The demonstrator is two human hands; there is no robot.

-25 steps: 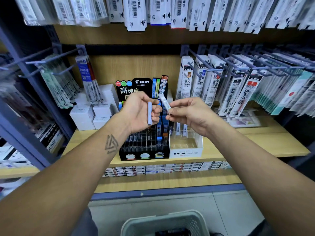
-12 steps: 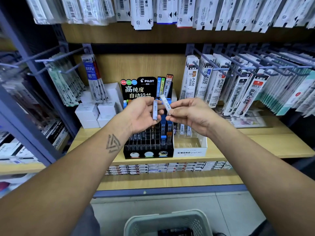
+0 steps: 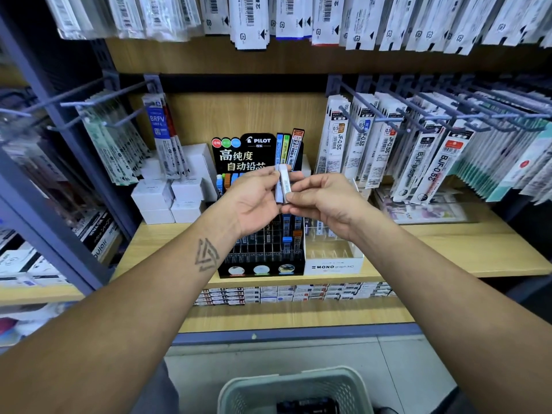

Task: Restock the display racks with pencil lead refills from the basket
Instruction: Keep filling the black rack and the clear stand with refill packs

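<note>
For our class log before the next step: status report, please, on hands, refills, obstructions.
Left hand and right hand pinch two lead refill cases together. Held above black Pilot rack, not slotted. Basket below. No obstruction seen.

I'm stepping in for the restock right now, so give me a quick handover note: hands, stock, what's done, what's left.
Left hand and right hand hold two lead refill cases side by side above the black Pilot rack.
Basket sits on the floor below, with dark contents.
Done: a few rack slots hold cases.
Left: slot these two, then more from the basket.
</note>
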